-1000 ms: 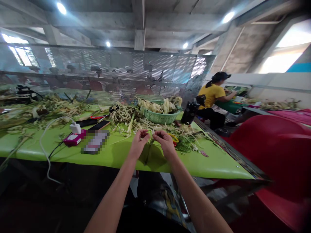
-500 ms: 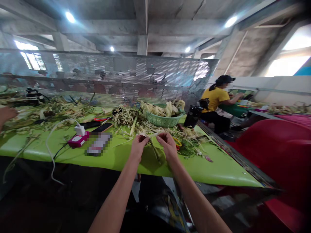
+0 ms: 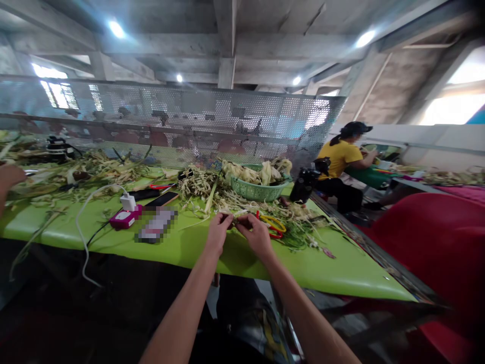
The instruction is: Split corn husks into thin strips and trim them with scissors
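Observation:
Over the front of the green-covered table, my left hand (image 3: 219, 231) and my right hand (image 3: 256, 236) are close together, fingertips pinched. Between them shows a small bit of a greenish plant stalk (image 3: 235, 221); the fingers hide most of it. Just right of my right hand lie scissors with yellow and red loop handles (image 3: 276, 225), on top of thin green stems (image 3: 297, 237). Behind my hands, a long pale stalk (image 3: 212, 196) rests on the table beside a heap of dry plant trimmings (image 3: 199, 184).
A green basket (image 3: 259, 192) of pale husks stands behind, a black bottle-like object (image 3: 304, 184) beside it. Phones (image 3: 157, 225), a magenta power block (image 3: 125, 217) and a white cable (image 3: 78, 222) lie left. Another person's hand (image 3: 11, 177) is far left; a person in yellow (image 3: 341, 156) sits right.
My hands have come closer together, the right one turning inward. The pale strip stretched between them and the stalk hanging below are no longer plainly visible. The view has shifted slightly.

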Tool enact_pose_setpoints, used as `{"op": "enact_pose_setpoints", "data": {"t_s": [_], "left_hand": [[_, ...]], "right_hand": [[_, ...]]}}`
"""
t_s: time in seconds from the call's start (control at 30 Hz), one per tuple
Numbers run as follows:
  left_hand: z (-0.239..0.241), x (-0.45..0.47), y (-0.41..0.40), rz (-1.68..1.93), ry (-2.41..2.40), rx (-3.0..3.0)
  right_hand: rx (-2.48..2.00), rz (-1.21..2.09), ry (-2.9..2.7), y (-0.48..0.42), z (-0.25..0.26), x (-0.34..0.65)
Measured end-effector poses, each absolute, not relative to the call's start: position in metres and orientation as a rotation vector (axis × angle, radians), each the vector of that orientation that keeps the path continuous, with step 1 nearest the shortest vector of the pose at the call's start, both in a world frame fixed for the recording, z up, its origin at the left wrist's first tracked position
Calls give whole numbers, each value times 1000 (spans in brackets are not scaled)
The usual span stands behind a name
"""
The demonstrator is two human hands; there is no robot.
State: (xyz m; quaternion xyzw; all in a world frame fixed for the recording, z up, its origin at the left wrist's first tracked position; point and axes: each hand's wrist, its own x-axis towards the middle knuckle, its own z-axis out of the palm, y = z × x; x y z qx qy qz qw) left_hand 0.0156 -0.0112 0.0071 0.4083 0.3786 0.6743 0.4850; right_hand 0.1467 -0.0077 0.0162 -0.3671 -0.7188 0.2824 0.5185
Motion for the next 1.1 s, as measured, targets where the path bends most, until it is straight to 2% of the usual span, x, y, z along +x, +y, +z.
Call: {"op": "enact_pose_setpoints", "data": {"t_s": [0.33, 0.77, 1.1], "left_hand": [[0, 8, -10, 1493, 839, 871], [9, 12, -13, 1569, 872, 861], [2, 17, -12, 1532, 991, 1157]], "right_hand": [[-846, 722, -1920, -9, 22, 160], [-897, 536, -1837, -8, 15, 156], [-1002, 73, -1906, -13, 18, 149]]}}
